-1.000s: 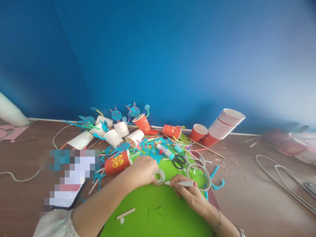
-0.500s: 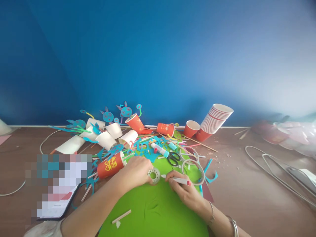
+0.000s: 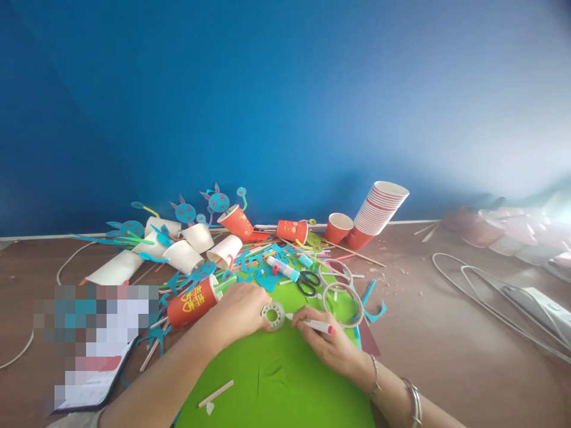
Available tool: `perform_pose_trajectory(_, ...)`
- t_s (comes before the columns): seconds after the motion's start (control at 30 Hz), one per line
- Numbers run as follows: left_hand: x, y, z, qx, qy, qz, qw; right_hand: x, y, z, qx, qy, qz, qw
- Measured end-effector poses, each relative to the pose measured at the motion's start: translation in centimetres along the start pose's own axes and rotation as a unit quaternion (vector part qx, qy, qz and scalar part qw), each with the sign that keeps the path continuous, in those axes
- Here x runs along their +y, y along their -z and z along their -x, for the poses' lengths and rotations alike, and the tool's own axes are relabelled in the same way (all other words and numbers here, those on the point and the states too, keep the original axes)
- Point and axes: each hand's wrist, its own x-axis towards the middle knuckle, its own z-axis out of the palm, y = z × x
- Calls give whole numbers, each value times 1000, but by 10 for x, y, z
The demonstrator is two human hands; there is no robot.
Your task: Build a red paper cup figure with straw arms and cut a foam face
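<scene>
My left hand is closed on a small tape roll, its fingers gripping the left edge. Just to the right, my right hand holds a white marker with a red end, its pale tip pointing left beside the roll. Both hands are over a sheet of green paper. Behind them lie black-handled scissors, a glue stick with its blue cap off, and two large tape rings. A red paper cup with straws inside rests on its side by my left wrist.
White paper cups and blue paper animal figures crowd the back left. A tall stack of cups leans near the blue wall. A phone lies at the left; a white cable and power strip are at the right.
The whole view has shifted slightly, with things appearing a little further left. Both hands keep their hold on the tape roll and the marker, which remain close together.
</scene>
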Motion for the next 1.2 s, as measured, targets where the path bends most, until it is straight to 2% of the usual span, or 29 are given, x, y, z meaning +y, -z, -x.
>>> perform_pose_trajectory(0.57, 0, 0, 1, -3, 14, 19, 1000, -5, -2, 4, -18, 6, -20, 1000)
perform_pose_trajectory(0.83, 3, 4, 2, -12, 14, 16, 1000, -14, -6, 9, -7, 67, 58, 996)
perform_pose_trajectory(1.2, 1, 2, 1, -11, 16, 15, 1000, -18, -9, 14, -12, 100, 99, 990)
